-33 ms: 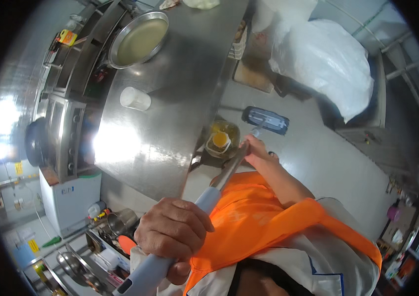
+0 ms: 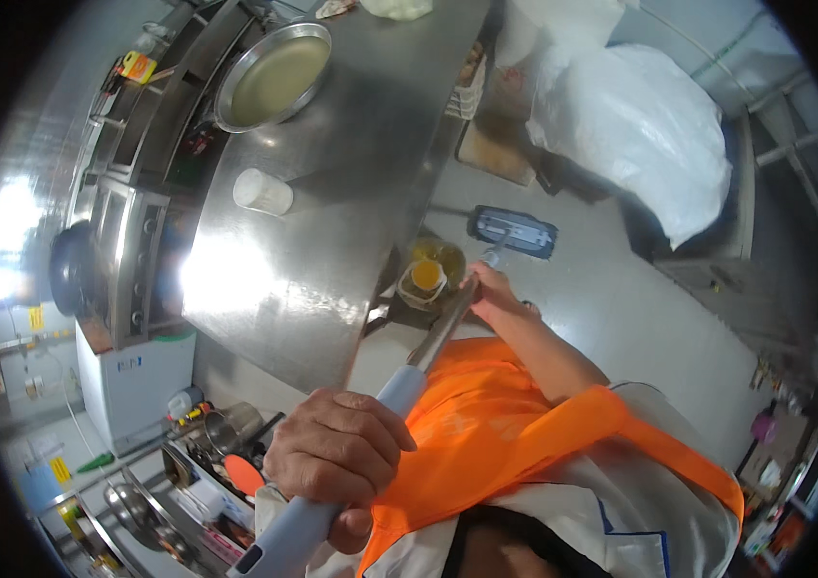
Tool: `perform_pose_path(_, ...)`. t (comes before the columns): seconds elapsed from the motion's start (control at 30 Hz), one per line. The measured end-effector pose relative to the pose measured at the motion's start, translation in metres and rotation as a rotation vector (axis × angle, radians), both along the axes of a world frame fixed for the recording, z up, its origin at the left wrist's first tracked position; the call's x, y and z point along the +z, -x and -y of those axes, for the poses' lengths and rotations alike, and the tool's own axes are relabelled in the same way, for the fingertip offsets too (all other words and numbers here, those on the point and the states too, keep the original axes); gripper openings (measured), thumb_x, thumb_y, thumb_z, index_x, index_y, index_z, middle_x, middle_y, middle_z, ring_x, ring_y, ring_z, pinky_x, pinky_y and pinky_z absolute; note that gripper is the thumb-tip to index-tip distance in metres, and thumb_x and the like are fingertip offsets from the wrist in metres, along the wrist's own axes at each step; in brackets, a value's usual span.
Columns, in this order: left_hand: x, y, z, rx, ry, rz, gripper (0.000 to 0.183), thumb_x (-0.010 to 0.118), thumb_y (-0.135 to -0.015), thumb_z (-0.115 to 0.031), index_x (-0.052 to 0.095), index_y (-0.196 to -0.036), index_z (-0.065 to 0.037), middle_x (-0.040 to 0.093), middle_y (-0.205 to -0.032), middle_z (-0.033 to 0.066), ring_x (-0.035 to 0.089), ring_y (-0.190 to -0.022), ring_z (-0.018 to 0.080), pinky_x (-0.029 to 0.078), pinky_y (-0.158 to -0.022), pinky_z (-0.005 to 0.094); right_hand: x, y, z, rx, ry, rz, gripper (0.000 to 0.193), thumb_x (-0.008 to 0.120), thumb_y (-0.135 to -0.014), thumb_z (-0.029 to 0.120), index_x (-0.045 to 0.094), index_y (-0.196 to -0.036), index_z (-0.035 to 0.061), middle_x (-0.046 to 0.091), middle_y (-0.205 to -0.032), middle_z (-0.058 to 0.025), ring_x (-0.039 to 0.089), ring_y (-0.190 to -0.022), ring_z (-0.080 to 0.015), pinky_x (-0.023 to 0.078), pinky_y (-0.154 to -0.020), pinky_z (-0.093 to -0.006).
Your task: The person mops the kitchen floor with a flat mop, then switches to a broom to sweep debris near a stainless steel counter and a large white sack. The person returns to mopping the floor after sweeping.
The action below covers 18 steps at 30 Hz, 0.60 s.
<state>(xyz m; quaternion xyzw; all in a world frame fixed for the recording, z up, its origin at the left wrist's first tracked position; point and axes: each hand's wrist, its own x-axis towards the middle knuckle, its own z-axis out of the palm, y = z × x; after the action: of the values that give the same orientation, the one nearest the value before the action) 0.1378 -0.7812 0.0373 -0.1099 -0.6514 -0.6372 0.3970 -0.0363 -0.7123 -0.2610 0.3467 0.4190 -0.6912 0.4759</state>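
- left hand (image 2: 337,451): clamped round the grey-blue grip of a flat mop (image 2: 403,387), near left. back of hand faces up, palm hidden, thumb only partly visible.
- right hand (image 2: 493,294): closed on the mop's pole, farther down. finger wrap small, hard to make out.
- mop: slants from near left to far right, passing in front of the orange apron (image 2: 471,409). near end of handle cut off by lower edge.
- mop head (image 2: 515,232): flat on the floor (image 2: 640,323), right of the steel counter (image 2: 356,183). underside hidden.
- jug (image 2: 425,275) with yellow cap: just left of right hand, beside the counter. base hard to make out.
- white cup (image 2: 262,192): on the counter, cannot tell if upright or on its side.
- metal basin (image 2: 228,96): far left on the counter, pale liquid inside.
- white plastic sheet (image 2: 635,135): far right, things under it mostly hidden.
- counter's far end: cut off by upper edge.
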Motion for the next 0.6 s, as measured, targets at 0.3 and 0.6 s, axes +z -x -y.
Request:
perform_pose_path(0.3,-0.056,0.087,-0.094,0.532,0.049,0.244,0.017,0.061,-0.076,-0.009,0.051,-0.065,-0.001,0.055,-0.057,0.0093,0.054,-0.05,0.0222,0.051,-0.059,0.0387,-0.074,0.078,0.055,0.477,0.139,-0.089,0.01,0.058,-0.081,0.006,0.051,-0.082,-0.0017,0.053,-0.07,-0.0123,0.056,-0.06,-0.0219,0.046,-0.05,-0.0328)
perform_pose_path(0.6,-0.037,0.099,-0.1,0.593,-0.034,0.231,0.024,0.06,-0.082,-0.014,0.05,-0.062,-0.004,0.05,-0.05,0.0048,0.049,-0.043,0.0175,0.048,-0.052,0.0357,-0.063,0.082,0.029,0.6,0.121,-0.045,0.01,0.059,-0.082,0.013,0.052,-0.083,0.0054,0.054,-0.072,-0.0059,0.058,-0.061,-0.0199,0.049,-0.052,-0.0339)
